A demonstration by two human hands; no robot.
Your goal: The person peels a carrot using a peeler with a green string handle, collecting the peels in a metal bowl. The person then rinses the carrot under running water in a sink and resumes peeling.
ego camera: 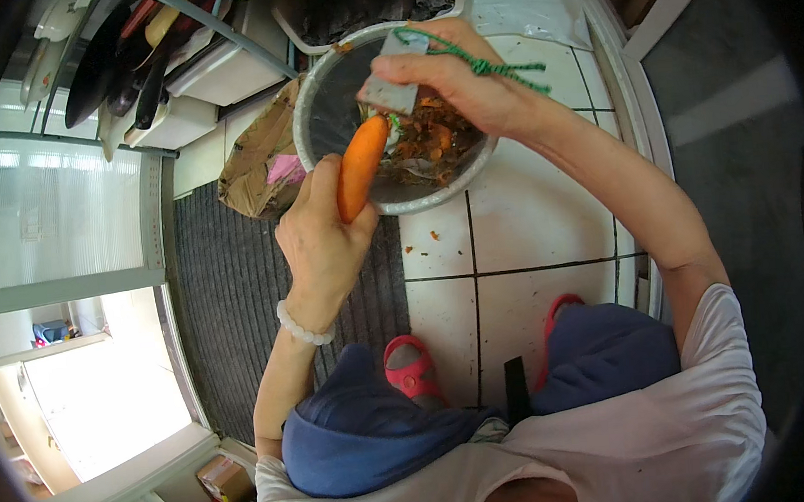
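Note:
My left hand [324,232] grips the thick end of an orange carrot [363,170], and its tip points up and away from me. In my right hand [456,72] is a flat grey scraper or peeler [394,92] with a knotted green cord [483,67] tied to it. The tool's lower edge is just beyond the carrot's tip; whether they touch I cannot tell. Both are over a round waste bin [433,201] with a pale rim. Orange peelings [436,133] and other scraps lie inside it. My right fingertips are partly hidden.
A crumpled brown paper bag [256,167] stands left of the bin. Small orange bits [434,235] lie on the white tiles [533,228], beside a dark ribbed mat [237,290]. At upper left is a metal rack [219,29] with pans and utensils. A dark-filled tray [364,5] sits behind the bin.

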